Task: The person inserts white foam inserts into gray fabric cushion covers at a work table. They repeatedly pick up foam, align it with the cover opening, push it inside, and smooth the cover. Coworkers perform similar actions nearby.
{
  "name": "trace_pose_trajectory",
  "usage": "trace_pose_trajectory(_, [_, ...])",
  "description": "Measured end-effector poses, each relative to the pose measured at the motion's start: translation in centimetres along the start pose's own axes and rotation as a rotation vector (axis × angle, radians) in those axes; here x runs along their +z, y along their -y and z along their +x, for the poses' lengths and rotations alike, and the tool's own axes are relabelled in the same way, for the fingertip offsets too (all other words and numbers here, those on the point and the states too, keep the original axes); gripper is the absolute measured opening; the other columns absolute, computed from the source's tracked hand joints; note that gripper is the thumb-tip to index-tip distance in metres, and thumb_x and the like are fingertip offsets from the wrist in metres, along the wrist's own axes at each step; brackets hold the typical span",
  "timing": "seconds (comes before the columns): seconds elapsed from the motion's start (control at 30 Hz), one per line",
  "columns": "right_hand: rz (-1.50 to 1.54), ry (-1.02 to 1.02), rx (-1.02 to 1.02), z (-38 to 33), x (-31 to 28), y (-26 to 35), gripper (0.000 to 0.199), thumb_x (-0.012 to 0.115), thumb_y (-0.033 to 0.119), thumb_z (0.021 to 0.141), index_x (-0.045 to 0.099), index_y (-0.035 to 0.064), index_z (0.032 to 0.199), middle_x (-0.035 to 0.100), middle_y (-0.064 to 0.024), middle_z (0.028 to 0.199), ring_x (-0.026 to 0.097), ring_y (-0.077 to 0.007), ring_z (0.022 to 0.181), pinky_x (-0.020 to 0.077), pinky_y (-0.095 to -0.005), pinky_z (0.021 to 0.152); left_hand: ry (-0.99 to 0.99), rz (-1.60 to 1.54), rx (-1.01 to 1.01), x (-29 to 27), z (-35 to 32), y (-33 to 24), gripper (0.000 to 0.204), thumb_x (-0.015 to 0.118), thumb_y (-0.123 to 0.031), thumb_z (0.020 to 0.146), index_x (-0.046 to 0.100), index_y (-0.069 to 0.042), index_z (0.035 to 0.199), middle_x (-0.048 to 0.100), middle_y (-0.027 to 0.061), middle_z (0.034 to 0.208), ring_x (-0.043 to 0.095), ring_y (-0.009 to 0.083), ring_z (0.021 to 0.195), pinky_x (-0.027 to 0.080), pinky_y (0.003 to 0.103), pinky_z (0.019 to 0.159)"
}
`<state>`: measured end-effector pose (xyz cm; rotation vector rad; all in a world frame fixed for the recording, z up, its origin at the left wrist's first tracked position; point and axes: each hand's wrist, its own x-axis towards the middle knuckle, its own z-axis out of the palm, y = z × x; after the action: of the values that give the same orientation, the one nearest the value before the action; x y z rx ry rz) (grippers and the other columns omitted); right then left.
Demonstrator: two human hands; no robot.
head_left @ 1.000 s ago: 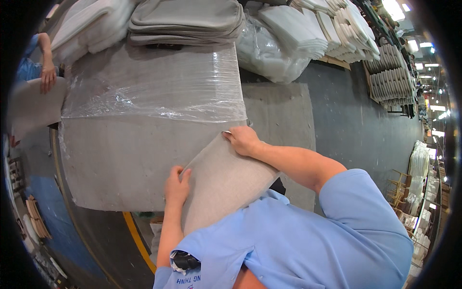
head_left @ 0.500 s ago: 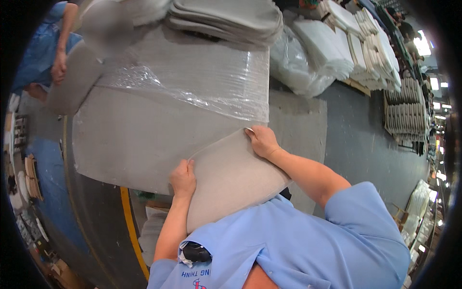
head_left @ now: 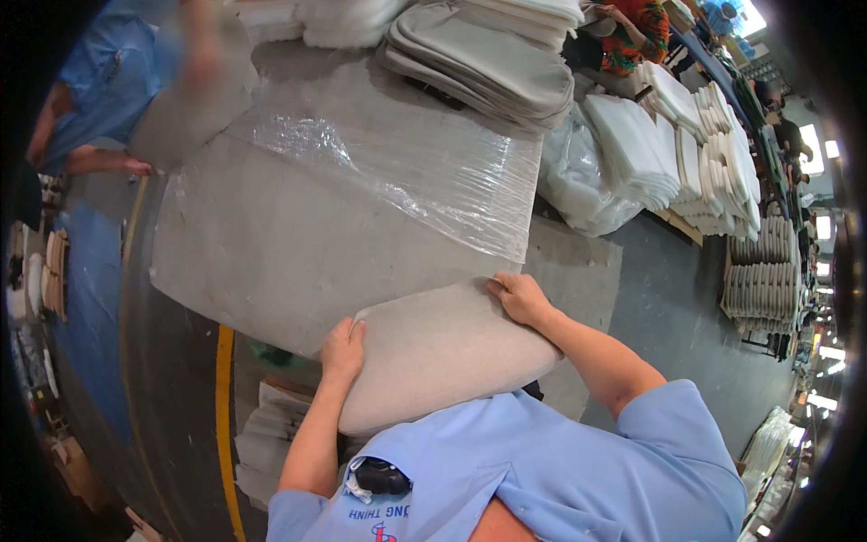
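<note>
A beige-grey, fabric-covered cushion [head_left: 442,352] is tilted against the front of my body, partly over the near edge of the table [head_left: 262,244]. My left hand [head_left: 343,350] grips its far left corner, thumb on top and fingers curled over the edge. At the far right corner, my right hand [head_left: 519,298] pinches the edge of the cover. The cushion's underside is hidden. Clear plastic film [head_left: 406,185] covers the far part of the tabletop.
A stack of grey cushions [head_left: 479,68] sits at the table's far side. White foam pads [head_left: 632,158] and clear plastic bags [head_left: 578,181] are beyond its right edge. At the upper left, a co-worker in blue [head_left: 104,81] holds a grey cushion [head_left: 194,108].
Both hands still grip the cushion, which now looks flatter and broader, its far edge less slanted. The view has shifted, so the table and stacks sit lower. The co-worker's arm has moved up.
</note>
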<state>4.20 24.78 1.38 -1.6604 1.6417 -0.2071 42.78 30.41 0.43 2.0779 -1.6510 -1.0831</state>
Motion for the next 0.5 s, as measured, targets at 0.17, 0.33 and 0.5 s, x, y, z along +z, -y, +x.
trace_pose_trajectory(0.17, [-0.091, -0.063, -0.007, 0.1, 1.3, -0.1, 0.028, 0.061, 0.032, 0.105, 0.065, 0.0053, 0.099, 0.071, -0.0239, 0.089, 0.066, -0.0498, 0.089, 0.0504, -0.0571, 0.076, -0.043, 0.09, -0.028, 0.5, -0.1, -0.3, 0.037, 0.056, -0.035, 0.109, 0.06, -0.002, 0.093, 0.068, 0.0267, 0.086, 0.066, 0.0518, 0.086, 0.049, 0.057, 0.074])
trace_pose_trajectory(0.33, [-0.092, -0.018, -0.028, 0.9, 1.7, -0.4, 0.026, 0.06, 0.032, 0.105, 0.068, 0.0072, 0.103, 0.072, -0.0244, 0.093, 0.067, -0.0484, 0.09, 0.0512, -0.0552, 0.077, -0.082, 0.124, 0.024, 0.0, 0.4, -1.0, 0.036, 0.055, -0.034, 0.109, 0.059, -0.002, 0.093, 0.068, 0.0265, 0.082, 0.066, 0.0529, 0.082, 0.049, 0.058, 0.072])
trace_pose_trajectory(0.5, [0.159, -0.082, -0.098, 2.0, 1.3, -2.2, 0.034, 0.06, 0.038, 0.107, 0.071, 0.0078, 0.117, 0.073, -0.0169, 0.09, 0.07, -0.0331, 0.083, 0.053, -0.0454, 0.078, -0.06, 0.134, 0.12, -0.2, 1.0, -0.7, 0.029, 0.058, -0.031, 0.107, 0.066, -0.004, 0.109, 0.069, 0.0259, 0.091, 0.067, 0.0485, 0.089, 0.052, 0.053, 0.078])
